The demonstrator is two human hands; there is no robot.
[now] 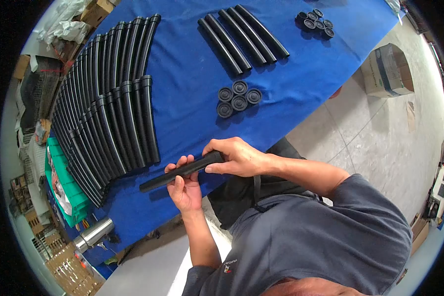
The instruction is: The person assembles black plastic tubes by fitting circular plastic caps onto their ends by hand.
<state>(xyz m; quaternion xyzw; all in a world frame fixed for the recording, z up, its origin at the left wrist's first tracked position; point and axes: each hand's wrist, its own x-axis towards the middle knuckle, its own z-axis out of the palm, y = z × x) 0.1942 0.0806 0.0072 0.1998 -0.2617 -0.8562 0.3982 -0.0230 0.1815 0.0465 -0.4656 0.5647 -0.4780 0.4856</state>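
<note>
A black plastic tube [170, 176] is held just above the near edge of the blue-covered table [187, 69]. My left hand [185, 190] cradles the tube from below near its middle. My right hand [237, 155] is closed over the tube's right end, hiding that end. A cluster of round black caps [238, 96] lies on the cloth just beyond my hands. To the left, many curved black tubes [111, 103] lie side by side in two long rows.
Several more black tubes [242, 34] and a second group of caps [314, 21] lie at the far side of the table. A metal flask [93, 234] and a green crate [64, 190] sit at the left end. A cardboard box [387, 69] stands on the floor to the right.
</note>
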